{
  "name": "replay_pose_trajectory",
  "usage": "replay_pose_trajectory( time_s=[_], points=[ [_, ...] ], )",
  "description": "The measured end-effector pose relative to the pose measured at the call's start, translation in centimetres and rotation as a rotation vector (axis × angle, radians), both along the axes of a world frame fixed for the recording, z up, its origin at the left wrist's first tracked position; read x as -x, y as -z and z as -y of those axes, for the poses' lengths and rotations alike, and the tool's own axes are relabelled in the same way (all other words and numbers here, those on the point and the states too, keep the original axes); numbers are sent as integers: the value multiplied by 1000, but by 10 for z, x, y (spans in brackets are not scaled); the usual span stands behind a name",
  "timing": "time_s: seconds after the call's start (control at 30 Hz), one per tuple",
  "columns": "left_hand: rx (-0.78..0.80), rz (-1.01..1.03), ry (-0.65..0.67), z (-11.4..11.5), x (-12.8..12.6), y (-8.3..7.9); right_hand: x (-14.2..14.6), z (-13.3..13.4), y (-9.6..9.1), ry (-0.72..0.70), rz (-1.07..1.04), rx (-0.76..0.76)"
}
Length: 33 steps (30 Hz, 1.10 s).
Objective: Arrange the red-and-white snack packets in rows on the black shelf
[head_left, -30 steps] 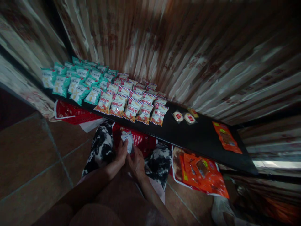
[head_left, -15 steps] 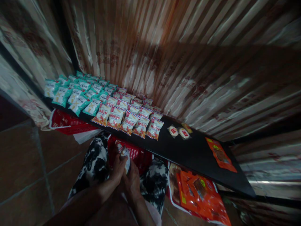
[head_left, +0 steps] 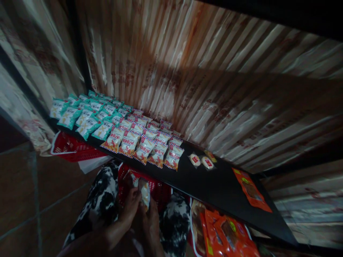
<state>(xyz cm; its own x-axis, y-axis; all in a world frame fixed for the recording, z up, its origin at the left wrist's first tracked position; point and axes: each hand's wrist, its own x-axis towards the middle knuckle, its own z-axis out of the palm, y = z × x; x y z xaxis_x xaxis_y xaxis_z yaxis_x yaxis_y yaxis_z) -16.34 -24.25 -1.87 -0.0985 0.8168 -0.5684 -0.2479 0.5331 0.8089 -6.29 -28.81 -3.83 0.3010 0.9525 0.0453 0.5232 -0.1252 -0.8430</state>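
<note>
Left hand (head_left: 130, 208) and right hand (head_left: 150, 218), fingers of both grasping one snack packet (head_left: 145, 191), above red basket (head_left: 158, 190); black shelf (head_left: 214, 182) beyond

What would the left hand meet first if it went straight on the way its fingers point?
The left hand points up and forward, fingers already on the snack packet shared with the right hand. Beyond it, probably the red basket below the shelf; depth is unclear.

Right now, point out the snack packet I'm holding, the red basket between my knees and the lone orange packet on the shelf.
snack packet (head_left: 145, 192): head view, its pale front.
red basket (head_left: 158, 187): head view, mesh beside the packet.
orange packet (head_left: 252, 191): head view, centre of its face.
</note>
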Motion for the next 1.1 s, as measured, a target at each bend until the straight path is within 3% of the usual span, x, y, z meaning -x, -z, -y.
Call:
replay_pose_trajectory(
  time_s=[0.27, 0.53, 0.87, 1.1],
  points=[
    [3, -3, 7, -1, 4, 17, -5, -3, -1, -52, -316, 92],
    [-16, 30, 102, 3, 2, -1, -18, -3, -1, -63, -480, 161],
    [-68, 18, 107, 1, 1, -8, -23, -3, -15, -12, -711, 163],
    [-217, -50, 124, -12, -8, -6, -33, -8, -18, -13, -639, 95]
  ],
)
